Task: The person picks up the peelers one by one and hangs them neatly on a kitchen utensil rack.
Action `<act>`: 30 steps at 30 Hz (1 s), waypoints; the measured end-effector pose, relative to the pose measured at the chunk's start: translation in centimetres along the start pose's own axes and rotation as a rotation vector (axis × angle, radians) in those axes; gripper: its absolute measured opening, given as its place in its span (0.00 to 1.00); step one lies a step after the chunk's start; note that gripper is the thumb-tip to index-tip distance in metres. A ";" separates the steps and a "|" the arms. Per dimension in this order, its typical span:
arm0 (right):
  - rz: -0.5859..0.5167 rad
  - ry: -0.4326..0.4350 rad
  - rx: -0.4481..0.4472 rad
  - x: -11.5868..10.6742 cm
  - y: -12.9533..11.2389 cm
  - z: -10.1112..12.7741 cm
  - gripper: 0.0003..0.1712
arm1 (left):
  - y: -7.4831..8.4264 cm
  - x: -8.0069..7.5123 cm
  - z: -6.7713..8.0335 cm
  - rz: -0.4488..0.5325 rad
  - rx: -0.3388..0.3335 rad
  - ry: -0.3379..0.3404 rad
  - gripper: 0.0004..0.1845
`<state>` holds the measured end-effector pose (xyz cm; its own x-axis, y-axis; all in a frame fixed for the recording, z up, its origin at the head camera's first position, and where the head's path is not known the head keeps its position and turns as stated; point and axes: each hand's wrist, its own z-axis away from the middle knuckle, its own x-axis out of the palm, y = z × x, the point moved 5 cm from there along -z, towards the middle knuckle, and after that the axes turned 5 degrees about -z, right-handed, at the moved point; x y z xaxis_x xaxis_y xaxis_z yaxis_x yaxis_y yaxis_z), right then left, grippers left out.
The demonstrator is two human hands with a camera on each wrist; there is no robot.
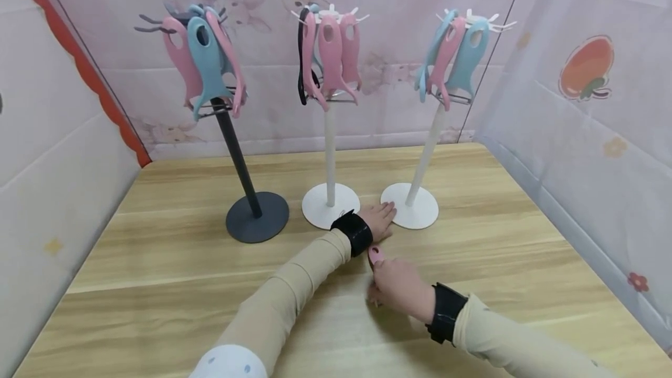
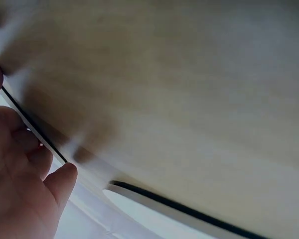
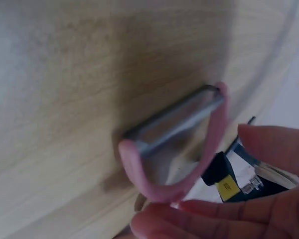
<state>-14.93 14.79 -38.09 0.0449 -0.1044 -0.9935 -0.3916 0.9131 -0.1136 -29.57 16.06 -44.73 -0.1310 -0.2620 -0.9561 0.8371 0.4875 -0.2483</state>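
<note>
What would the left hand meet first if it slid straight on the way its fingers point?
Probably the round white base of the right-hand white stand: the left hand lies flat, fingertips at or almost touching its rim.

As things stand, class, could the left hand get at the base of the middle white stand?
Probably yes. The left hand rests on the table between the two white bases, right beside the middle stand's base. Nothing lies between them; the right hand, holding a pink peeler, sits nearer the camera.
</note>
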 end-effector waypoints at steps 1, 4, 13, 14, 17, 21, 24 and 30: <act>0.025 0.007 0.012 0.2 -0.1 -0.1 0.17 | 0.1 0.0 0.0 -0.002 0.000 0.001 0.32; 0.130 0.052 0.006 0.6 -0.2 -0.4 0.22 | 0.2 0.1 0.0 -0.002 -0.005 0.012 0.32; 0.147 0.097 0.052 1.2 0.4 -1.2 0.18 | 0.1 0.2 0.1 -0.015 -0.029 0.013 0.32; 0.114 0.085 0.066 1.2 0.5 -1.3 0.16 | 0.1 0.0 0.1 -0.012 -0.031 0.004 0.32; 0.011 0.053 0.082 1.2 1.0 -1.4 0.13 | 0.1 -0.4 0.3 -0.015 -0.027 -0.012 0.32; -0.121 0.019 0.075 1.0 1.8 -0.9 0.15 | 0.2 0.0 0.0 -0.018 -0.020 -0.002 0.32; -0.216 0.005 0.109 0.6 2.7 -0.2 0.11 | 0.2 0.8 -0.5 -0.013 -0.020 0.004 0.33; -0.235 0.031 0.250 -1.4 4.7 1.6 0.12 | 0.0 1.2 -0.8 -0.011 -0.022 -0.020 0.34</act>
<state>-15.37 19.83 -37.22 0.0780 -0.3318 -0.9401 -0.1366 0.9305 -0.3397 -30.18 16.43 -46.03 -0.1292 -0.2839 -0.9501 0.8240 0.5023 -0.2621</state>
